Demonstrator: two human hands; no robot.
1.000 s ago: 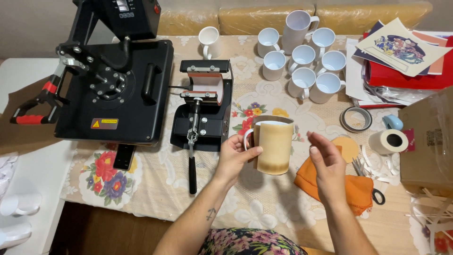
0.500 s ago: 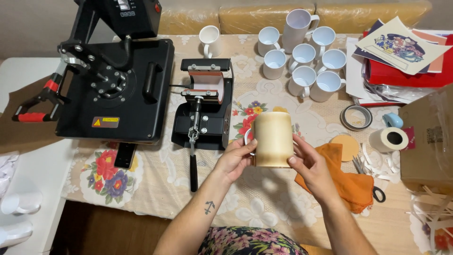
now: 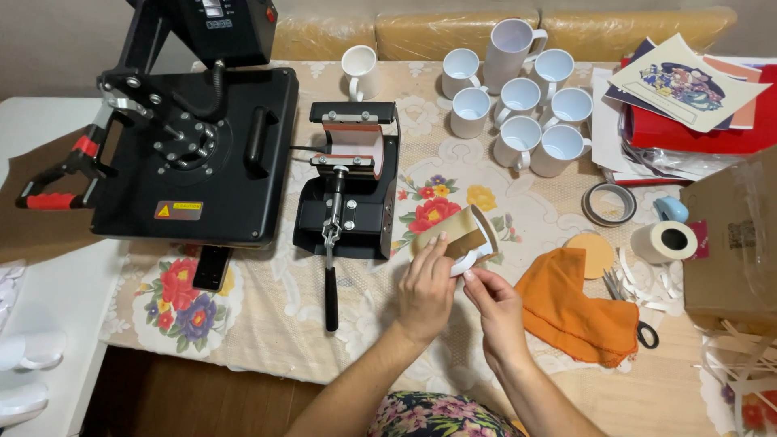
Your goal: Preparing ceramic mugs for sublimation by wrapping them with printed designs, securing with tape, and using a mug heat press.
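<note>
Head view shows the paper-wrapped mug (image 3: 460, 237) tilted over the floral cloth beside the empty mug press (image 3: 350, 182), left hand (image 3: 426, 285) gripping it, right hand (image 3: 495, 307) pinching its rim, pressing seemingly not begun

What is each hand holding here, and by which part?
Left hand grips the paper-wrapped mug around its body; right hand pinches near its handle.

Floral-patterned lace tablecloth (image 3: 267, 324) over a table, plastic-wrapped tan sofa back (image 3: 453, 28) behind, white surface (image 3: 40, 129) alongside.
</note>
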